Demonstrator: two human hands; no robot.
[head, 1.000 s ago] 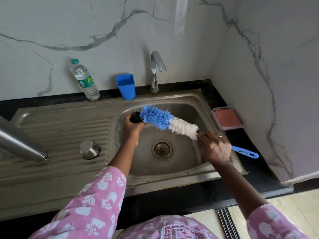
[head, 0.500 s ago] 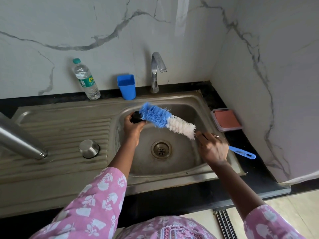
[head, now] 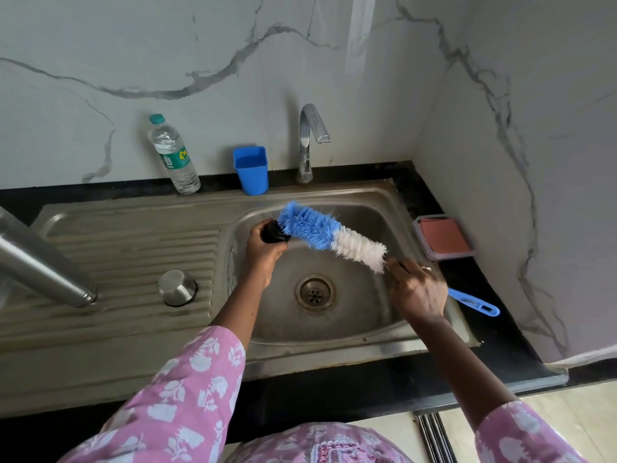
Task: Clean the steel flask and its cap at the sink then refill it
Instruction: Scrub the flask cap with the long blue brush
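My left hand (head: 263,250) grips a small black cap (head: 274,231) over the sink basin (head: 360,315). My right hand (head: 417,289) holds a bottle brush (head: 329,235) by its blue handle, and the blue and white bristles press against the cap. The steel flask (head: 40,265) lies tilted at the left edge over the ribbed drainboard (head: 133,262). A steel cup-shaped lid (head: 177,288) sits upside down on the drainboard.
A tap (head: 309,142) stands behind the basin, not running. Against the marble wall are a blue plastic cup (head: 251,170) and a clear water bottle (head: 173,155). On the black counter at the right lies a pink-lidded box (head: 442,237).
The brush and both hands have shifted slightly; the bristle head rubs at the cap in small moves. Nothing else has moved.
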